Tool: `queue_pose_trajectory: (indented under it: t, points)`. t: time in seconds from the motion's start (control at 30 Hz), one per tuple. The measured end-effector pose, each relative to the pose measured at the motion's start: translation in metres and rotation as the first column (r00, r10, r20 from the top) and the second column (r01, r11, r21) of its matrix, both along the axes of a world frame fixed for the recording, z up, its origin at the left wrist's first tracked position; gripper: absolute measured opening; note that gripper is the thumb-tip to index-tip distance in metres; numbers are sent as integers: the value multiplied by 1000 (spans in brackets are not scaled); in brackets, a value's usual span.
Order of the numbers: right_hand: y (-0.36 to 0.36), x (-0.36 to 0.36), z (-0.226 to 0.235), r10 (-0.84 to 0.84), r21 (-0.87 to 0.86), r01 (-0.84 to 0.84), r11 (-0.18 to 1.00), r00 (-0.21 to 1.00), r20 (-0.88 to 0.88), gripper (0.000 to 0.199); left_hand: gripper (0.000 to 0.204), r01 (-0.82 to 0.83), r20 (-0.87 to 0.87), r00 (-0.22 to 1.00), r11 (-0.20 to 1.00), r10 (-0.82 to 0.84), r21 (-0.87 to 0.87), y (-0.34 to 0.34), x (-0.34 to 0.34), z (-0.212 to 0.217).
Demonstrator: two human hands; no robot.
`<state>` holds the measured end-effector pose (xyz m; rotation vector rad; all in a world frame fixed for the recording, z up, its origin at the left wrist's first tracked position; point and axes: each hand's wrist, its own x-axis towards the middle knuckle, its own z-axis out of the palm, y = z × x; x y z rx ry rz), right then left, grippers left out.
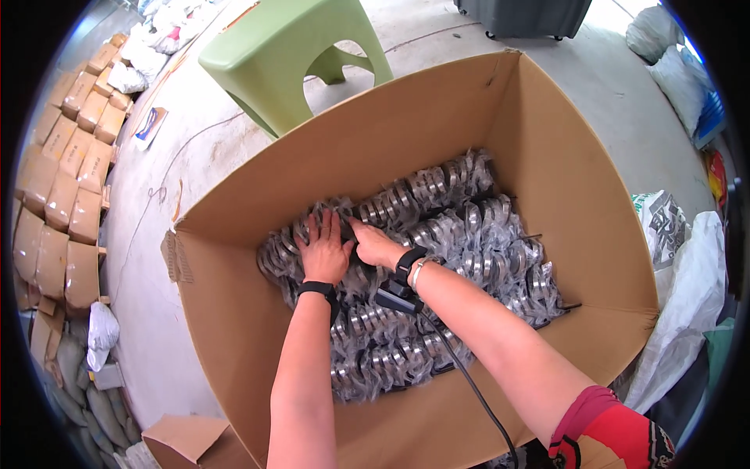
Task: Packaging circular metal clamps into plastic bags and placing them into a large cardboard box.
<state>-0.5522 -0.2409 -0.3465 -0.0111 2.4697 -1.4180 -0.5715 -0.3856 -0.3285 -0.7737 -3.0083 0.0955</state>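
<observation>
A large open cardboard box (578, 258) holds rows of round, silver-edged metal pieces (461, 258) wrapped in crinkled clear plastic, standing on edge side by side. My left hand (324, 254) lies over the far-left row, open, its fingers stretched across the wrapped pieces. Beside it my right hand (376, 246) reaches down at the same row. Its index finger points toward the left hand and the other fingers curl under; whatever they grip is hidden. A dark band circles each wrist. From the right wrist, a small black device (398, 297) trails a black cable over the rows.
A green plastic stool (293, 55) stands beyond the box's far wall, with a dark wheeled bin (527, 17) behind. Cartons (74, 156) are stacked at far left. White sacks (680, 297) lie along the right. A smaller carton (183, 438) sits at near left.
</observation>
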Motion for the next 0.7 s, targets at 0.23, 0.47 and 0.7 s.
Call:
queue_pose_trajectory:
  t: [0.23,0.47,0.7]
  points:
    - [-1,4,-1,51,182,-37,983,996,-73,57,69,-34,41,999,999,34,7,4,1,-7]
    - [5,5,-4,5,187,19,982,992,-123,52,68,-75,-26,997,994,77,82,8,7,0]
    - [36,8,41,58,238,-24,971,989,-138,40,65,-79,-10,996,961,85,264,25,18,36]
